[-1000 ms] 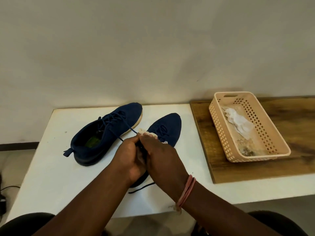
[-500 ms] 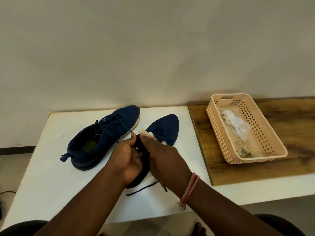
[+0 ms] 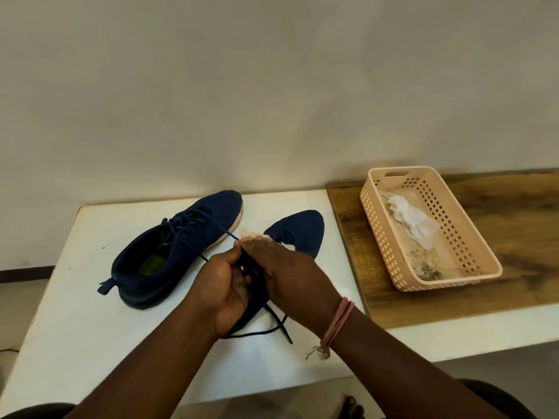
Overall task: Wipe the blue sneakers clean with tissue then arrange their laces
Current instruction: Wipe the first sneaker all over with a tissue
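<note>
Two blue sneakers lie on the white table. The far sneaker rests on its sole, laces loose, one end trailing toward my hands. Of the near sneaker only the toe shows. My left hand grips its heel end from the left. My right hand lies over its top and holds a white tissue against it; only scraps of tissue peek out by the fingers. Loose dark lace ends trail on the table below my hands.
A peach perforated basket stands on a wooden board to the right, holding a crumpled used tissue. A wall runs directly behind the table. The table's front edge is near my body.
Both hands stay on the near sneaker. The right hand has slid a little over its top, and the loose lace ends have spread further out on the table.
</note>
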